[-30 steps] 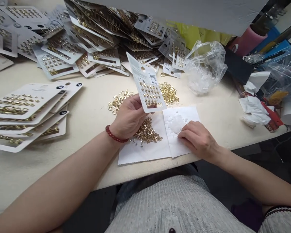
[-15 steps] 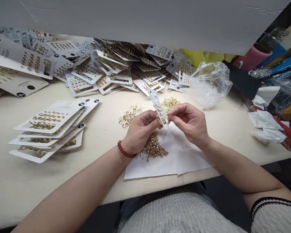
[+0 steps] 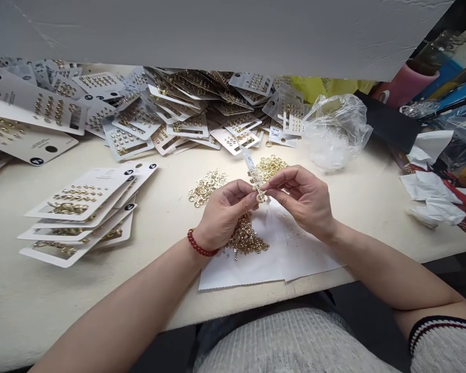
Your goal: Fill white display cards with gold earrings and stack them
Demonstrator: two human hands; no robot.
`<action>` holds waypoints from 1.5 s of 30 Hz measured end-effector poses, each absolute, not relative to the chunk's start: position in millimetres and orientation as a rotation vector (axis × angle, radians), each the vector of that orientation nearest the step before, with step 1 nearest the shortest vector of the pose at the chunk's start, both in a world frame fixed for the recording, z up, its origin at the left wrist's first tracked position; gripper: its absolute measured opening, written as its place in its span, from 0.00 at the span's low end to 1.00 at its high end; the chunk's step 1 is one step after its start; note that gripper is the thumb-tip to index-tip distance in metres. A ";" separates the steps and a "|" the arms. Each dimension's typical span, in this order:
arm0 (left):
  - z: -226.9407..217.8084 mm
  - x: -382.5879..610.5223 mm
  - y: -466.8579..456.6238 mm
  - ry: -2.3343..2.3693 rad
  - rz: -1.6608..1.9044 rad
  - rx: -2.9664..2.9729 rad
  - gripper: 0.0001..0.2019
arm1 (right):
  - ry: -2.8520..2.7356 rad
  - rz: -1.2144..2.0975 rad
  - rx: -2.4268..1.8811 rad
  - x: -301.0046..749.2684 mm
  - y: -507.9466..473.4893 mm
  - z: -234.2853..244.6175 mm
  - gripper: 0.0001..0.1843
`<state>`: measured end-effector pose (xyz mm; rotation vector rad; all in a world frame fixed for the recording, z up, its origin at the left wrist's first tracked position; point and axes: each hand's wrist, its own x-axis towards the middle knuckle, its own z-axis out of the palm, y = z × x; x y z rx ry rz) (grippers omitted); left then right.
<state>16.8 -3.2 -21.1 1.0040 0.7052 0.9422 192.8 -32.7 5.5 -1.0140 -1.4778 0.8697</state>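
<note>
Above the white paper (image 3: 244, 273), a card of gold earrings (image 3: 249, 159) is tilted nearly edge-on, with my left hand (image 3: 229, 212) closed on its lower left side. My right hand (image 3: 301, 199) pinches at the card's lower right edge; whatever lies between its fingertips is too small to make out. A round gold piece (image 3: 261, 197) shows at the card's bottom, between both sets of fingertips. Below my left hand lies a heap of tiny gold earring backs (image 3: 248, 239). Beyond the hands are a pile of pale gold rings (image 3: 208, 187) and a pile of yellower gold hoops (image 3: 271, 167).
Several filled earring cards (image 3: 83, 189) are stacked at the left. A large jumble of carded earrings (image 3: 190, 98) spans the back, under a grey panel (image 3: 217, 36). A clear plastic bag (image 3: 336, 132) stands back right, with crumpled tissue (image 3: 433, 202) and a pink cup (image 3: 406, 88) farther right.
The held card has turned more edge-on and tipped lower. My right fingertips have come in closer to my left ones at its bottom. The round gold piece shows more plainly.
</note>
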 end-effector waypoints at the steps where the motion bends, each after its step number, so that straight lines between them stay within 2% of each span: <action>1: -21.1 17.0 -3.1 0.708 0.940 0.995 0.11 | -1.472 0.873 -1.011 193.0 -32.6 5.2 0.07; 45: -19.7 18.3 -2.9 0.726 0.904 0.960 0.16 | -1.538 0.730 -1.017 196.7 -31.2 1.7 0.05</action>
